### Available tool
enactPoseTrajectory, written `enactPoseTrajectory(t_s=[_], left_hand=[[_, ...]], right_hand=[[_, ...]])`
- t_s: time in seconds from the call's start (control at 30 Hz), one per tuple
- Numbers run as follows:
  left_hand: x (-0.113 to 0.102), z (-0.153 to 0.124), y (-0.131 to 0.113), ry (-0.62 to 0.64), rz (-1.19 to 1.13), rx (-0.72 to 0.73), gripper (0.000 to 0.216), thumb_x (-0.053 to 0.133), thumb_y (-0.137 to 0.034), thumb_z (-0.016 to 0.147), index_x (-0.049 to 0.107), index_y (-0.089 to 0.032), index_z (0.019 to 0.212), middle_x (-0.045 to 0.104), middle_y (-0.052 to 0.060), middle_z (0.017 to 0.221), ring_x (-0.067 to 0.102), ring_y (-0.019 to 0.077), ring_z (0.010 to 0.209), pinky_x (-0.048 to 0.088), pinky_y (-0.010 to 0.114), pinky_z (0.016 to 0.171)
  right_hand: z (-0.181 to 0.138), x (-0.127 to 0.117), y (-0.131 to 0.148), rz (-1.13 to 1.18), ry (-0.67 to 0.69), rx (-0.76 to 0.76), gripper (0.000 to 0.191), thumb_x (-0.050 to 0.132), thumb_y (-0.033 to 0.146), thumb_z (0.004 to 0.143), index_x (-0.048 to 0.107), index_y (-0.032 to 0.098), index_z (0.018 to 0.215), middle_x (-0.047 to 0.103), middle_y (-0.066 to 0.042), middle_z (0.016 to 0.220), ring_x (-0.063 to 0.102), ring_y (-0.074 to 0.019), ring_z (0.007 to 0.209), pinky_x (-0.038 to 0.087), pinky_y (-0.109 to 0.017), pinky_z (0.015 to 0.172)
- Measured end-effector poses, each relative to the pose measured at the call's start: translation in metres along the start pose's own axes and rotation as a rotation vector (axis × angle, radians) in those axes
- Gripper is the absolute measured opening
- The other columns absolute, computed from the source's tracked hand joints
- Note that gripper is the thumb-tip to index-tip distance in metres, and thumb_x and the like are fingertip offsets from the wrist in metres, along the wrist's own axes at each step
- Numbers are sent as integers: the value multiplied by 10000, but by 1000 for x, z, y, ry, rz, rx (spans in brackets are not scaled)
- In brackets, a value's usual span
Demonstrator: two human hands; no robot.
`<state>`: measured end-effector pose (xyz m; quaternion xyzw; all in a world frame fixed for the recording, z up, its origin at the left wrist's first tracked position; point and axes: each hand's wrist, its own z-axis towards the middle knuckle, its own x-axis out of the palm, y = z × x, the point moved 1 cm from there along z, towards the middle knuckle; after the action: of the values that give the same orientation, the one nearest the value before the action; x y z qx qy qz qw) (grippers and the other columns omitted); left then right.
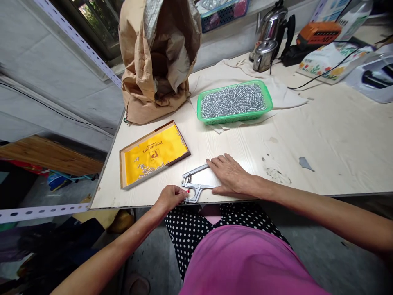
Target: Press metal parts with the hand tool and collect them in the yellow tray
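Observation:
A metal pliers-like hand press (193,184) lies at the near edge of the pale wooden table (322,139). My right hand (229,174) rests flat over its handles, fingers stretched out and together. My left hand (170,197) is pinched at the tool's jaw, where a small red part shows; whatever it holds is too small to make out. A yellow-lined wooden tray (152,155) with a few small metal pieces lies to the left. Farther back stands a green plastic basket (233,102) full of small silvery metal parts.
A brown paper sack (156,61) stands at the back left. A white cloth (236,71) lies under the basket. A metal kettle (270,37), an orange device (317,33) and boxes (331,61) sit at the back right. A cable (325,73) runs across.

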<state>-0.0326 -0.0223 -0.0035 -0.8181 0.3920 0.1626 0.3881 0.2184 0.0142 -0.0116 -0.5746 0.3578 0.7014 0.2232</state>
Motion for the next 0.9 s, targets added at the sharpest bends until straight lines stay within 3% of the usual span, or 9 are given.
enactPoseTrajectory(t_s=[0.07,0.13,0.27,0.33,0.43,0.6,0.77,0.9], left_hand=[[0,-5,-1,-10,58,0,351,582,-477,740,639,-143,648,532,-17,545,468,133,550,328,248,535],[2,-12,-5,-101,174,57,325,559,-424,808,636,-142,666,571,8,623,519,154,609,381,268,588],[10,-24,-24,-410,422,414,199,575,-333,876,638,-146,899,621,87,968,566,236,942,471,353,811],[17,-20,-38,-411,520,616,272,644,-314,848,602,-163,1071,587,112,1171,513,270,1106,463,406,923],[23,-2,-57,-286,639,815,533,700,-301,814,477,-179,1283,479,133,1380,444,295,1229,426,460,1011],[20,23,-74,-98,753,880,650,681,-368,830,392,-140,1367,530,154,1302,491,294,1137,454,452,936],[20,29,-86,-84,760,901,395,612,-385,886,544,-148,1195,597,94,1085,495,249,1014,454,381,860],[25,36,-88,-114,711,879,221,542,-356,934,626,-153,953,599,65,918,496,219,915,443,338,792]], right_hand=[[-1,-3,3,5,12,6,760,742,521,677,508,88,1256,587,-169,1153,507,-327,1035,393,-474,922],[-1,-6,6,12,40,18,646,746,497,690,557,100,1162,599,-153,1098,512,-309,993,418,-429,847],[-2,-8,11,21,59,18,400,736,403,746,594,138,1010,603,-126,1050,514,-269,944,414,-365,758],[-2,-5,13,22,57,18,354,738,363,757,597,140,991,603,-121,1022,513,-259,931,411,-354,740],[-4,-3,12,39,57,34,412,756,376,738,594,133,1029,600,-118,1007,513,-262,936,425,-365,757],[-13,-9,3,47,82,88,664,836,443,611,577,119,1128,592,-137,1066,516,-286,960,454,-393,795],[-12,-19,1,60,103,98,352,763,310,755,632,122,1023,618,-115,988,539,-243,929,459,-353,790],[-2,-11,-1,51,120,62,81,650,212,858,650,136,888,638,-96,907,556,-218,870,449,-334,759]])
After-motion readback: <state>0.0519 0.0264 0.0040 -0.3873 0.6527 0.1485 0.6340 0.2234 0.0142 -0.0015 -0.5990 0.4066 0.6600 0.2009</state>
